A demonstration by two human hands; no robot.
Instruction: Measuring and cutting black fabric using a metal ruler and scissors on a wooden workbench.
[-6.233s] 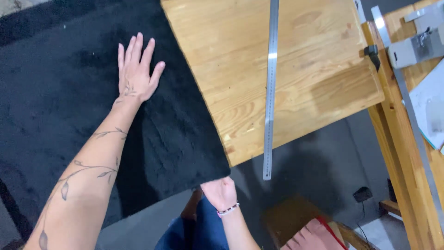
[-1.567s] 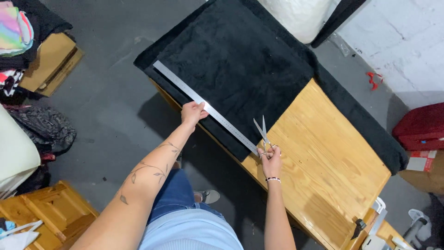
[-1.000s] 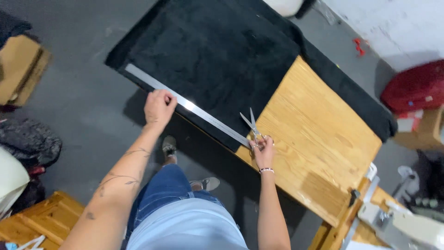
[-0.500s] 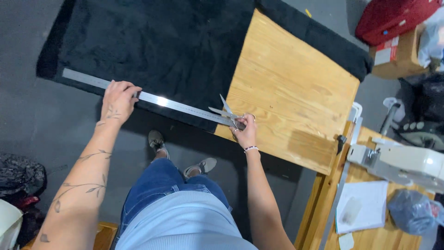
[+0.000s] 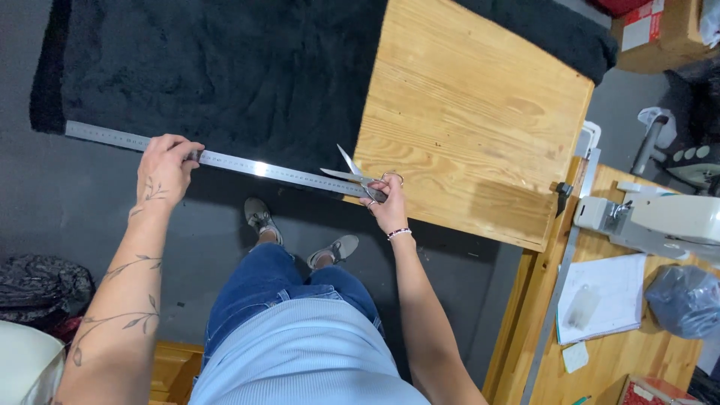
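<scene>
Fabric first: from the head camera I see one sheet of black plush fabric [image 5: 225, 67] spread over a wooden table [image 5: 480, 112], its near edge hanging past the table's front toward the grey floor. One long steel ruler [image 5: 225, 160] lies across that near edge, running from far left to the table's corner.

My left hand [image 5: 163, 166] presses down flat on the ruler toward its left end, fingers curled over the top — I judge this pins the straightedge so it cannot slide on the pile. My right hand [image 5: 386, 206] is closed around the handles of one pair of scissors [image 5: 356, 174], with the blades parted and the tips pointing left, right at the ruler's right end where fabric meets bare wood. Held that way, the blades sit in line with the ruler's edge, which looks to serve as the guide.

Counting the rest: two hands, two grey shoes [image 5: 300, 232] on the floor below, one pair of blue jeans. To the right stands a second wooden bench [image 5: 637, 352] carrying one white machine [image 5: 660, 221], one sheet of paper [image 5: 607, 296] and one grey plastic bag [image 5: 686, 300] — all well apart from the cutting line.
</scene>
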